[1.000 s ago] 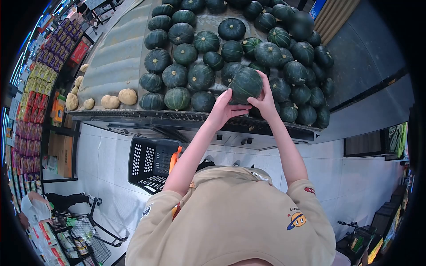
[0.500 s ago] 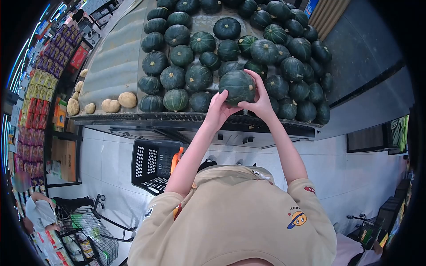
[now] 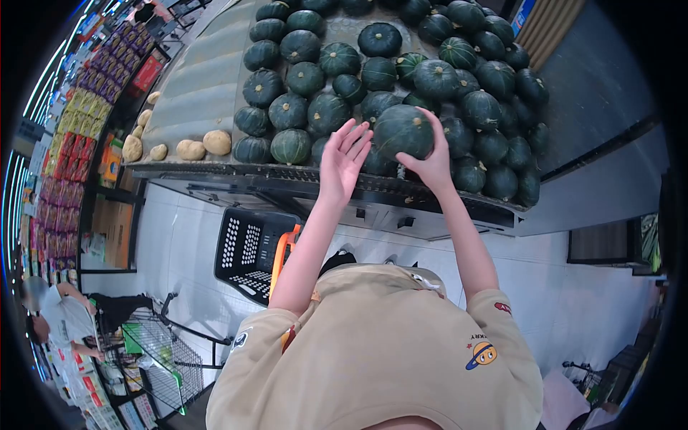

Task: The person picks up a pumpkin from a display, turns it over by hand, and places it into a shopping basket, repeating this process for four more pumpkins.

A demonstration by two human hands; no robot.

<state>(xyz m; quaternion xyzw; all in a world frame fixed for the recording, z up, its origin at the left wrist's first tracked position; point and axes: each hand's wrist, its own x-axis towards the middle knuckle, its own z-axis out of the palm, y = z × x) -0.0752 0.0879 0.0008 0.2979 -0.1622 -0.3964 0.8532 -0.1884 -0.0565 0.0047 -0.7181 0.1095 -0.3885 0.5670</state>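
A round dark green kabocha squash (image 3: 401, 132) is held up above the front edge of the produce stand. My right hand (image 3: 431, 156) grips it from the right side, thumb below and fingers behind. To its left, my left hand (image 3: 344, 163) is open, palm turned up and fingers spread, apart from the squash. Many more kabocha squashes (image 3: 292, 146) lie in rows and heaps on the stand (image 3: 272, 172) behind both hands.
Several potatoes (image 3: 217, 142) sit at the stand's left front. A black shopping basket (image 3: 247, 252) with an orange handle is on the floor below. Lower left, another person (image 3: 64, 319) stands by a shopping cart (image 3: 168, 351). Packaged goods (image 3: 64, 193) fill a shelf at left.
My left hand has let go of the squash and moved left, its fingers opening. My right hand keeps hold of the squash. The view has shifted slightly.
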